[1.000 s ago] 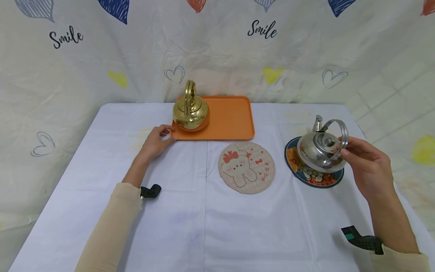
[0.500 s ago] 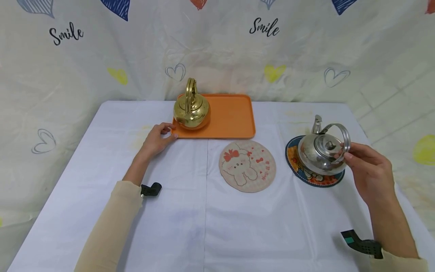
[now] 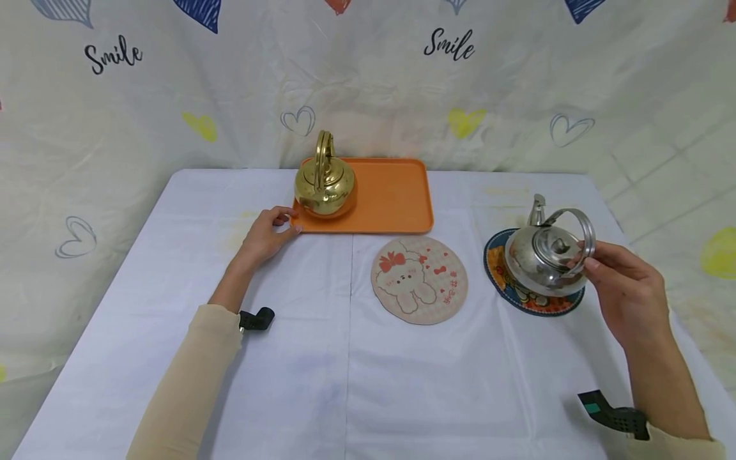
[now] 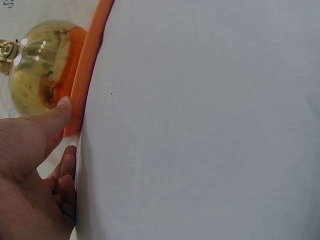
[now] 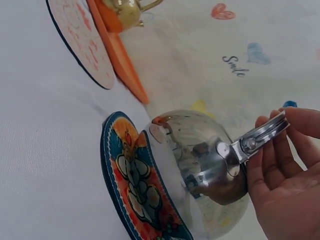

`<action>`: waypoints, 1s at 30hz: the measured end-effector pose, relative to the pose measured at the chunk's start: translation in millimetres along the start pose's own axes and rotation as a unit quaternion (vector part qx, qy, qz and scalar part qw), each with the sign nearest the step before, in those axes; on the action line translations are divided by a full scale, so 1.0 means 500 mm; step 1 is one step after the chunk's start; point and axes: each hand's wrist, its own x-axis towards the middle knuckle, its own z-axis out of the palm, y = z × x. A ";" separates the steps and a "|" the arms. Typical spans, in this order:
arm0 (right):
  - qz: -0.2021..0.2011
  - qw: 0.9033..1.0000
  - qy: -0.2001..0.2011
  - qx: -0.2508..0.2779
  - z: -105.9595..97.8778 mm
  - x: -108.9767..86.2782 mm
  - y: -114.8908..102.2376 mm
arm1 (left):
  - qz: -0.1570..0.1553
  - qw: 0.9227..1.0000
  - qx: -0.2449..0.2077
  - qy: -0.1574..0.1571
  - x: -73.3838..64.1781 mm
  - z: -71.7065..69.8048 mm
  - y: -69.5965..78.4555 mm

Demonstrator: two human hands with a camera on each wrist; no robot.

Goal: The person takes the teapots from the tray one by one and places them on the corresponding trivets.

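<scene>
Your right hand [image 3: 631, 291] pinches the silver kettle [image 3: 522, 257] by its handle over the blue-rimmed mat [image 3: 498, 267]; contact beneath is unclear. Well apart, your left hand [image 3: 263, 238] pinches a corner of the orange tray [image 3: 392, 197], bearing the gold kettle [image 3: 323, 191]. The backdrop [image 3: 374, 70] reads "Smile" twice; the pale mat [image 3: 414, 281] has tiny, illegible red lettering.

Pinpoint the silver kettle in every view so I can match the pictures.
Head: the silver kettle is right of centre, its handle held by the right hand.
Left wrist: not in the picture.
Right wrist: low, slightly right of centre.
Shared landmark: the orange tray, just above the middle in the head view, upper left in both wrist views.
</scene>
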 end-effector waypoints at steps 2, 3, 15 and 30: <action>0.000 1.000 -0.005 -0.003 0.000 0.001 -0.001 | -0.002 1.000 0.000 0.000 0.001 -0.001 0.000; -0.001 1.000 -0.001 -0.012 0.002 0.001 -0.002 | -0.002 1.000 -0.001 0.001 0.001 -0.002 0.000; -0.001 0.988 0.109 -0.105 0.034 0.030 -0.029 | -0.009 1.000 -0.004 0.000 -0.006 0.000 -0.001; 0.000 0.961 0.196 -0.197 0.080 0.068 -0.047 | 0.000 1.000 0.002 0.000 -0.006 -0.001 0.000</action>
